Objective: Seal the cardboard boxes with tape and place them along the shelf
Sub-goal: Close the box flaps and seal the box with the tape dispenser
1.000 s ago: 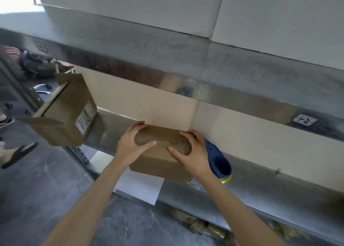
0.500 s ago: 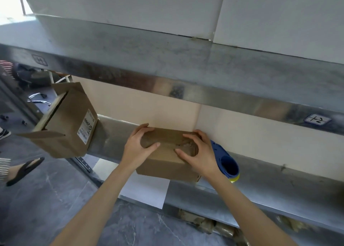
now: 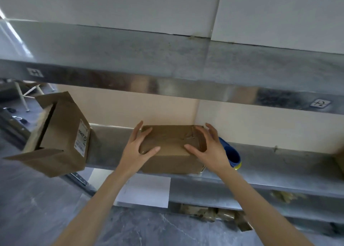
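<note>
A small brown cardboard box (image 3: 171, 143), its top covered with brown tape, sits on the metal shelf (image 3: 279, 163) close to the beige back panel. My left hand (image 3: 135, 150) lies against the box's left side with straight fingers and the thumb on top. My right hand (image 3: 210, 150) is at the box's right end, fingers spread and straight, thumb resting on the top. A blue tape dispenser (image 3: 232, 156) with a yellow edge lies on the shelf just right of that hand, partly hidden by it.
A larger cardboard box (image 3: 63, 134) with open flaps and a white label hangs over the shelf's left end. A second metal shelf (image 3: 167, 59) runs overhead. A white sheet (image 3: 147, 191) hangs below the shelf edge, and brown packages (image 3: 204, 212) lie underneath.
The box has been pushed further back on the shelf towards the back panel. Both hands have uncurled, their fingers now straight beside it.
</note>
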### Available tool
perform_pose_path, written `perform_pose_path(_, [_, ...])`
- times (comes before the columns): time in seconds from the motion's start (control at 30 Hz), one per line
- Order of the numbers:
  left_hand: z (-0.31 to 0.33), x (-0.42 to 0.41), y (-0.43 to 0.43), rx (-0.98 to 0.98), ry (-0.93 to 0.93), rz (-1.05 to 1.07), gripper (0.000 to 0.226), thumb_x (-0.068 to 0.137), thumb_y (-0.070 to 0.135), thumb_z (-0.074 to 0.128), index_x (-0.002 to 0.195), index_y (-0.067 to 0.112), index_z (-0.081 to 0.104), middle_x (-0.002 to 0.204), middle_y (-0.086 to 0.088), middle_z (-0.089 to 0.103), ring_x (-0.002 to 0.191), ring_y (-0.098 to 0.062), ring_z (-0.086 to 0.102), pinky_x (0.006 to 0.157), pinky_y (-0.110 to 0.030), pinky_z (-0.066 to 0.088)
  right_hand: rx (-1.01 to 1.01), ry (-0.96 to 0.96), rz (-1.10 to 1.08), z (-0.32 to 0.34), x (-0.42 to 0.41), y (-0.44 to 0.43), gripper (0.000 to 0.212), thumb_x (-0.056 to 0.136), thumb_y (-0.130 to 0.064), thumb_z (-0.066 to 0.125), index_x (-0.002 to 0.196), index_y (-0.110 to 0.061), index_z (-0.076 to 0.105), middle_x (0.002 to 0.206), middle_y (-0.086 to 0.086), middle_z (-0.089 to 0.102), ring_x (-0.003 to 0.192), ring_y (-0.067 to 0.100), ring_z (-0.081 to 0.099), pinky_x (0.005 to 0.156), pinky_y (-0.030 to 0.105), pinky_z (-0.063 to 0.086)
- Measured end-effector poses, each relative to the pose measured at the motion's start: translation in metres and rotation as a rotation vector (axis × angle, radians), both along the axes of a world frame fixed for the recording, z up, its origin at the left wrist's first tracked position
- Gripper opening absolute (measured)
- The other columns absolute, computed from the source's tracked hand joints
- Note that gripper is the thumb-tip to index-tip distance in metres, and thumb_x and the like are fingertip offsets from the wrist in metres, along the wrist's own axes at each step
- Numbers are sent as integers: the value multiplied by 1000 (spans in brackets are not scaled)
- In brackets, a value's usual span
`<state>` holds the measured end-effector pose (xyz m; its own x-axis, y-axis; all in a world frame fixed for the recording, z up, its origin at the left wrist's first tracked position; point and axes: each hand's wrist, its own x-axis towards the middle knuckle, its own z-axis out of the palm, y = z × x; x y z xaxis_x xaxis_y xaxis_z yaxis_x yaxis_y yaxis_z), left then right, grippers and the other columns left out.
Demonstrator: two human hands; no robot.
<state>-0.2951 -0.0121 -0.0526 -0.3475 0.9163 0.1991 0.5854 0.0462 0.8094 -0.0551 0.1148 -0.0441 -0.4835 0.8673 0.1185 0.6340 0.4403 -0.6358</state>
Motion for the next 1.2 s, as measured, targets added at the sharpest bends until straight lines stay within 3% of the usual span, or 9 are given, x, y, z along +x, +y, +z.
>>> perform_pose_path(0.17, [-10,-3,-19,-51,0,-42,96,72,69,67,153,42,24,161,26,7,147,-5,19,113,-32,28,-114,96,20,-3,21,-15,87,74,-74,61,147,-42,27,154,-12,32,139,5,31,104,21,31])
perform_pose_path(0.3, [-25,3,-26,-106,22,13,100,81,47,76,152,49,6,161,10,18,143,-16,30,110,-37,35,-193,97,88,-7,25,-30,89,73,-62,71,148,-44,25,148,-21,33,138,3,33,106,21,32])
perform_pose_path(0.47, [-28,6,-26,-50,-33,29,93,83,34,78,153,42,17,155,5,33,139,-15,36,104,-25,33,-174,138,-23,-4,10,-43,89,75,-35,84,146,-40,31,141,-24,38,138,11,37,109,30,36])
perform_pose_path(0.6, [-12,0,-28,4,2,16,91,80,38,80,149,47,21,151,9,38,126,-2,39,100,-26,37,-74,138,-96,7,9,-52,92,72,-39,85,147,-39,31,147,-12,44,136,15,41,107,38,43])
perform_pose_path(0.67, [3,0,-27,42,26,-2,91,79,40,80,148,48,21,151,12,38,124,3,36,100,-25,36,-33,132,-145,19,13,-56,93,70,-43,85,146,-42,31,144,-10,46,124,17,51,96,41,51])
perform_pose_path(0.73, [19,4,-22,76,45,-34,90,80,42,79,149,48,21,152,12,36,130,-4,39,103,-28,37,5,144,-215,33,18,-58,89,69,-44,84,143,-44,34,140,-7,50,110,15,55,87,40,54])
perform_pose_path(0.83, [43,16,-12,101,53,-95,89,81,40,78,150,45,23,151,8,37,129,-16,48,104,-34,43,69,177,-270,52,33,-61,84,70,-43,84,140,-46,38,135,-6,53,110,15,54,90,39,51])
perform_pose_path(0.97, [64,42,8,137,82,-198,87,82,37,78,151,40,25,148,4,41,122,-11,50,93,-26,41,127,210,-341,74,72,-62,81,68,-39,86,136,-45,43,135,-11,54,119,16,53,95,42,50])
perform_pose_path(1.2, [90,117,52,159,217,-321,88,84,44,73,154,31,22,155,10,38,139,-14,39,108,-28,35,227,260,-462,95,168,-51,81,67,-35,87,138,-38,48,134,-13,57,113,16,58,95,41,51])
